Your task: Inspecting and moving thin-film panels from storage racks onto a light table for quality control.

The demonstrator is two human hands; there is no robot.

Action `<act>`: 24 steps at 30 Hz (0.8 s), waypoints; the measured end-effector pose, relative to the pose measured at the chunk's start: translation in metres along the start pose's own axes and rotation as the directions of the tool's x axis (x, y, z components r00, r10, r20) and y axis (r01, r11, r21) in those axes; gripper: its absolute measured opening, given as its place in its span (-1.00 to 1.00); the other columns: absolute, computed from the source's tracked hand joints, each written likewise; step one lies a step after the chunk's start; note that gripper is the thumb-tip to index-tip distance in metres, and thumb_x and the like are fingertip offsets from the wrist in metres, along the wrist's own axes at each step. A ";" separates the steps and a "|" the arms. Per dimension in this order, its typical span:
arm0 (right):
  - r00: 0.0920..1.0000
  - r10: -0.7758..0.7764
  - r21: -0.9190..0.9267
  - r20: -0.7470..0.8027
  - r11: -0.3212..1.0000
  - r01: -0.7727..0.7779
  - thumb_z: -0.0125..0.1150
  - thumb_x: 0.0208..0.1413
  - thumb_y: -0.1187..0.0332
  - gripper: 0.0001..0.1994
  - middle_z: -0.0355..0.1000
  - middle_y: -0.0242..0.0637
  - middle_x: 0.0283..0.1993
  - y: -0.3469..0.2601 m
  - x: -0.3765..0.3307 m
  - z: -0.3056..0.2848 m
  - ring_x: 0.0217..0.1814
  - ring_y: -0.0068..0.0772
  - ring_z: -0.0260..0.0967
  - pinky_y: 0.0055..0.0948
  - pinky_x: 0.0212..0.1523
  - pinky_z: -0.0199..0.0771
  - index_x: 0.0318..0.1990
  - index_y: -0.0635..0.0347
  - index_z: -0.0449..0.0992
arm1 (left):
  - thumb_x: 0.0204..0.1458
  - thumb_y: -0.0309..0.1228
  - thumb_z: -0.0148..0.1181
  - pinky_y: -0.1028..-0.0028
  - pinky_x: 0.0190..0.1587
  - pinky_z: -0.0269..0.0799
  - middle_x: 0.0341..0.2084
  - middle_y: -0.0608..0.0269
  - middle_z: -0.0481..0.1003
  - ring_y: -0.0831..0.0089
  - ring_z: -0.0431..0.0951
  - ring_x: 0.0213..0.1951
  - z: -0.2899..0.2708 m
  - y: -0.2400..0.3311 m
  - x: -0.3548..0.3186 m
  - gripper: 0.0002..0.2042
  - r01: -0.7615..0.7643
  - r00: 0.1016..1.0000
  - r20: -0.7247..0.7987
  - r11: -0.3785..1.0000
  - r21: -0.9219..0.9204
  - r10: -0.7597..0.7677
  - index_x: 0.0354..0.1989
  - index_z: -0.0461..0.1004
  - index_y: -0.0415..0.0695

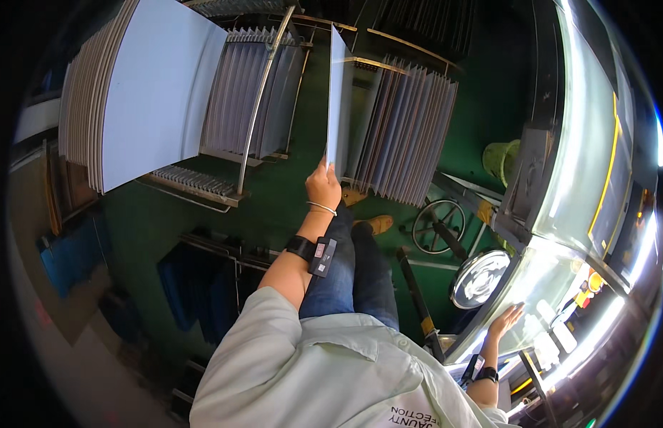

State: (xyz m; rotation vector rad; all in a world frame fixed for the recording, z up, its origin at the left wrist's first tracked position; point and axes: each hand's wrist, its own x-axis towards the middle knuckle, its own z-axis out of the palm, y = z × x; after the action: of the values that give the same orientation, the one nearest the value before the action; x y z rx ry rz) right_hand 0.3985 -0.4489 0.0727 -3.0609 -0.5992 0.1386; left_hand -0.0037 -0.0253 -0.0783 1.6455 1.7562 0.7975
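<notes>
My left hand [324, 187] pinches the lower near edge of a thin, pale blue-white panel [338, 100]. The panel stands upright, seen almost edge-on, at the left side of a rack full of similar panels [410, 132]. Out to the right, my right hand [505, 321] has its fingers stretched out, with nothing visible in it. It is over or on the near end of a brightly lit, glass-like surface [552, 278]; whether it touches is unclear. A black strap with a small device sits on each of my forearms.
At the left, another slotted rack [199, 187] carries large upright panels [164, 93], with a metal rail [263, 93] beside it. A spoked handwheel [437, 226], a round shiny disc [481, 279] and a greenish bucket [500, 160] stand right of my legs. The floor [274, 182] is green.
</notes>
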 end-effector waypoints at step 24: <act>0.995 0.059 -0.026 -0.079 0.998 -0.061 -0.45 0.23 0.03 -0.48 -0.14 -0.10 0.33 -0.014 -0.011 0.006 0.39 -0.16 -0.31 -0.21 0.29 -0.35 0.28 0.05 -0.05 | -0.01 -0.51 -0.05 0.16 -0.35 0.39 -0.43 -0.12 0.47 -0.02 0.48 -0.41 0.025 0.019 -0.010 -0.71 -0.026 0.997 0.078 0.995 0.101 0.018 -0.07 0.37 -0.18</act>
State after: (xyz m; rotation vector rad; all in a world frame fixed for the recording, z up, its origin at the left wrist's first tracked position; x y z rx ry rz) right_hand 0.3827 -0.4396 0.0681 -3.0956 -0.5093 0.0119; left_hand 0.0288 -0.0337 -0.0796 1.7415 1.7528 0.6549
